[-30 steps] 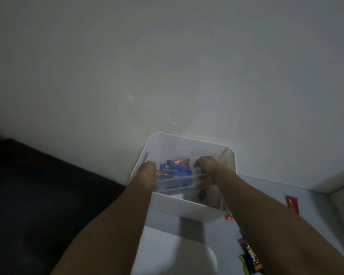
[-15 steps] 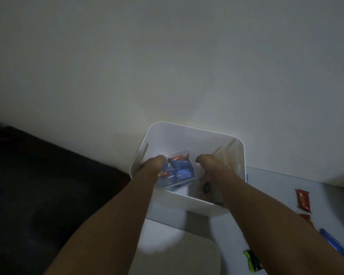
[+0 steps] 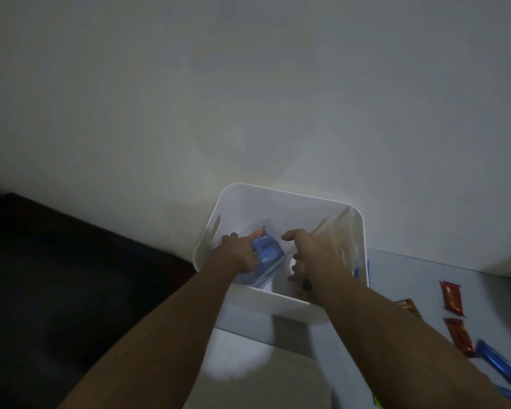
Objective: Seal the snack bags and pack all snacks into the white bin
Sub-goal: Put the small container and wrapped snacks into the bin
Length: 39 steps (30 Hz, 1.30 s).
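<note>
Both hands inside white bin (image 3: pixel 281 199), left hand (image 3: pixel 236 255) gripping snack bag (image 3: pixel 267 255)

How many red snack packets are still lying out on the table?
2: one red packet near the far right, another red packet just nearer the camera. More may lie hidden behind the right arm.
</note>
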Motion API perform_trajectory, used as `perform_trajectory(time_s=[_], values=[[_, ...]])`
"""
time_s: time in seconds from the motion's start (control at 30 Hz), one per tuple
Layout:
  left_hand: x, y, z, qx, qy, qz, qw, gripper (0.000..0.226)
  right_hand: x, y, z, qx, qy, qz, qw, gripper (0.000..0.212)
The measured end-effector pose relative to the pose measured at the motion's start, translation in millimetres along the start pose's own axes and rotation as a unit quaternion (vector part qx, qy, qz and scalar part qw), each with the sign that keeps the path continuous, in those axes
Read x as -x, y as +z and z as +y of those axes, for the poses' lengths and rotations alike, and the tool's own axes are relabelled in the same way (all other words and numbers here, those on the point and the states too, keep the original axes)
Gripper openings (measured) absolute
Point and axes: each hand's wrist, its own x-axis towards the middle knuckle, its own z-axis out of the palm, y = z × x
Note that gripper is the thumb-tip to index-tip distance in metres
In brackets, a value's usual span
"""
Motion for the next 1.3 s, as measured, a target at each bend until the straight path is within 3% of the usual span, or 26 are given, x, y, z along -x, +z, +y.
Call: perform_trajectory(time_s=[0.23,0.37,0.57,0.8,0.97,1.3], values=[[4.4,0.3,-3.2,-0.018,-0.022,0.041,0.999,0.072,-14.1,25.2,0.5,-0.081,-0.03,-0.082,0.993,0.054],[7.4,7.5,-6.9,-0.052,0.037,0.059,0.996,0.069,-10.9,27.9,0.0,-0.058,-0.016,-0.098,0.993,0.024],[-3.8,16.4,-11.5,-0.05,0.034,0.011,0.998,0.074,-16.5,17.5,4.6,-0.067,-0.004,-0.12,0.991,0.049],[12.4,4.0,3.1,-0.053,0.025,-0.002,0.998,0.075,9.5,-6.9,-7.1,0.021,-0.037,-0.109,0.993,0.056],[33.0,-16.9,41.9,-0.065,0.061,0.037,0.995,0.042,39.2,-55.3,-27.3,0.083,-0.107,-0.087,0.987,0.048],[84.4,-33.1,164.5,0.034,0.196,0.055,0.978,0.051,119.2,-184.4,-35.6,0.107,-0.159,-0.04,0.981,0.04]])
